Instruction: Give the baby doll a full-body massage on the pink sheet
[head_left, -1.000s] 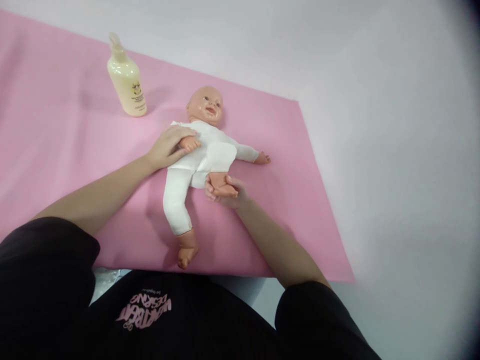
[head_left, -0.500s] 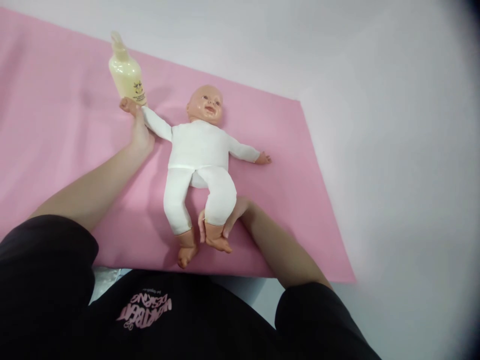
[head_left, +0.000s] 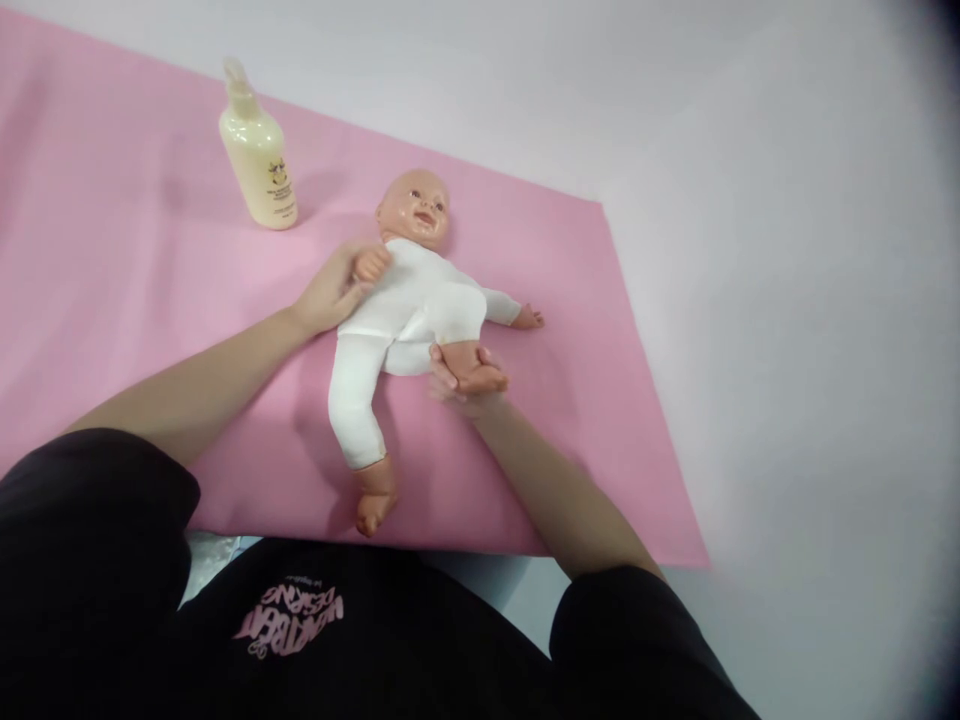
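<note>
In the upper left of the frame a cream lotion bottle (head_left: 258, 160) stands on the pink mat (head_left: 112, 300), just beyond the left hand (head_left: 330, 292), whose grip pinches the doll's wrist (head_left: 370, 264) over its chest. At centre the doll (head_left: 409, 300) lies face up; right of it the right hand (head_left: 459, 382) cups the bent leg's foot (head_left: 471, 368). A wide arm swing could topple the bottle

Both bare arms are stretched forward. The left hand (head_left: 328, 292) is curled shut; the right hand (head_left: 459, 385) is cupped palm-up.
</note>
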